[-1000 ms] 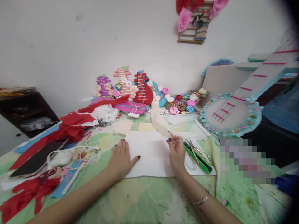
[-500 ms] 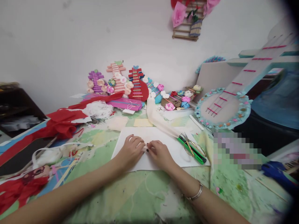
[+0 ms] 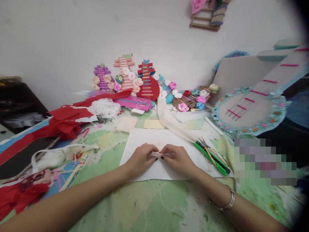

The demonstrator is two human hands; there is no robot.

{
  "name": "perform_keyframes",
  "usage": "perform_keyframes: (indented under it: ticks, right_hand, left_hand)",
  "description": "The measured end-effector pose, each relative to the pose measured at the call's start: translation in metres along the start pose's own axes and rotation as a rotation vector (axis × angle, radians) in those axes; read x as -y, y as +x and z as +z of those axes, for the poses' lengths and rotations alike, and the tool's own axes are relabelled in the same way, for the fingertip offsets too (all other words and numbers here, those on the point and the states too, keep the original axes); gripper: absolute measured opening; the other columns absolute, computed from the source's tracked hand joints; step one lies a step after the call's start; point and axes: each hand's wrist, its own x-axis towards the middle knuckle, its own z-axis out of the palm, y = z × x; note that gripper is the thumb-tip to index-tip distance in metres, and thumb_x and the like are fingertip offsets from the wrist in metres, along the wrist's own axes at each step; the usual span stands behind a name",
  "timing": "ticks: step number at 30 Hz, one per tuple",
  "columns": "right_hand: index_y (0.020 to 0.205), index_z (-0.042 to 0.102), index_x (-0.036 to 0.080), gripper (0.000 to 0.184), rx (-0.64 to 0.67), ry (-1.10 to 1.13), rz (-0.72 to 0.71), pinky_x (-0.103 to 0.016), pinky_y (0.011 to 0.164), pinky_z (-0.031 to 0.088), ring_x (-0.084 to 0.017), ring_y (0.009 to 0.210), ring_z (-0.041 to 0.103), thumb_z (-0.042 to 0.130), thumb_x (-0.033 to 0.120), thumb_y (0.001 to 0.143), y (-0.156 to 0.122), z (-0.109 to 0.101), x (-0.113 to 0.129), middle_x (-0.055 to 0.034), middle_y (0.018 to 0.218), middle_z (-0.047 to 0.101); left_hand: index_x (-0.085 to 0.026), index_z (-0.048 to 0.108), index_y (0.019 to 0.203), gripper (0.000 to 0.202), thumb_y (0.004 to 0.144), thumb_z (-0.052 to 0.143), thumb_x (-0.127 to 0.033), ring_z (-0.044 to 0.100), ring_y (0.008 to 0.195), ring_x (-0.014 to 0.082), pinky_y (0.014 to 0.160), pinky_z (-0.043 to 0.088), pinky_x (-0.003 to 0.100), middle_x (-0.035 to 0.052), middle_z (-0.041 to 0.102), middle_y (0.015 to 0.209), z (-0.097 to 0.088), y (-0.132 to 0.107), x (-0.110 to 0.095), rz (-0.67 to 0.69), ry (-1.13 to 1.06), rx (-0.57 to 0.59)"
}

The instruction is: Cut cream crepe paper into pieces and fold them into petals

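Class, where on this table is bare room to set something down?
Bare: green tabletop nearer than the white sheet; the sheet's far strip beyond the left hand and right hand. Crowded: red paper left, paper guitars behind, scissors right.

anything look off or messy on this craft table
Nothing spilled or broken. Back left, a loose tangle of white thread heaps against crumpled red paper. A cream ribbon strip trails askew over the white paper sheet where the left hand and right hand pinch a small white strip.

Single head-worn view, looking forward and down across the table (image 3: pixel 149 206) toward the far wall (image 3: pixel 72 38). Left hand (image 3: pixel 141 158) and right hand (image 3: pixel 180 159) lie close, low centre; forearms enter from the near edge.
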Motion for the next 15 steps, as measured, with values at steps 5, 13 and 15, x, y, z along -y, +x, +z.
perform_keyframes:
  ticks: [5, 13, 15]
  right_hand:
    - [0.098, 0.061, 0.022, 0.037, 0.042, 0.144, -0.058, -0.027, 0.08, 0.045, -0.016, 0.089, 0.063, 0.054, 0.003, 0.068, -0.001, 0.003, -0.011, 0.0005, 0.096, 0.07]
    - [0.101, 0.058, 0.025, 0.035, -0.008, 0.221, -0.052, -0.027, 0.08, 0.045, -0.014, 0.086, 0.065, 0.049, 0.003, 0.075, -0.004, 0.005, -0.017, 0.0027, 0.092, 0.071]
    - [0.092, 0.062, 0.024, 0.022, -0.014, 0.21, -0.096, -0.027, 0.08, 0.045, -0.014, 0.085, 0.064, 0.053, 0.009, 0.079, -0.004, 0.004, -0.016, 0.0015, 0.089, 0.071]
  left_hand:
    - [-0.02, 0.068, 0.077, 0.01, 0.075, 0.059, -0.015, 0.058, 0.069, 0.0139, 0.064, 0.043, 0.024, -0.0007, 0.066, 0.073, -0.006, 0.001, -0.002, -0.133, -0.18, -0.005]
    - [-0.019, 0.069, 0.077, 0.014, 0.082, 0.056, -0.021, 0.061, 0.07, 0.0139, 0.066, 0.044, 0.024, 0.001, 0.069, 0.074, -0.01, -0.001, -0.003, -0.097, -0.186, 0.001]
    - [-0.019, 0.069, 0.077, 0.015, 0.084, 0.056, -0.023, 0.062, 0.07, 0.0142, 0.066, 0.045, 0.024, 0.002, 0.07, 0.074, -0.011, -0.002, -0.003, -0.036, -0.193, -0.002]
